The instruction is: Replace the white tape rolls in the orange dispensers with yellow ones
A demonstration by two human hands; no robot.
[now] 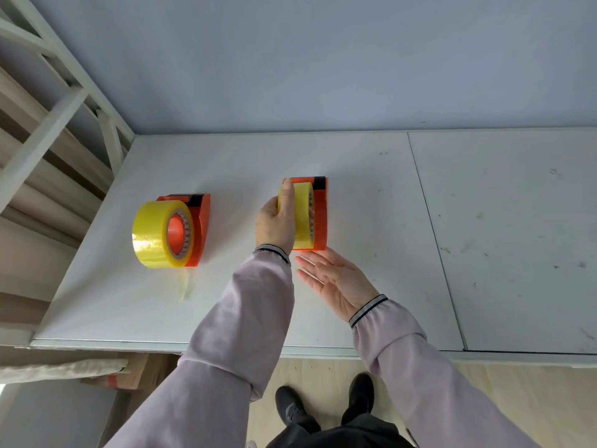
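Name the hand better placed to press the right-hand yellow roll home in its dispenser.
Probably left: the left hand already grips the yellow roll in the orange dispenser; the right hand lies open, touching neither.

Two orange dispensers (203, 218) (319, 215), two yellow tape rolls (161, 234) (303, 215) (one per dispenser), two hands (274, 221) (336, 282), one bench (484, 237).

The left hand (274, 221) hides the left face of the right roll (303, 215). That roll covers most of its dispenser (319, 215); its core is unseen.
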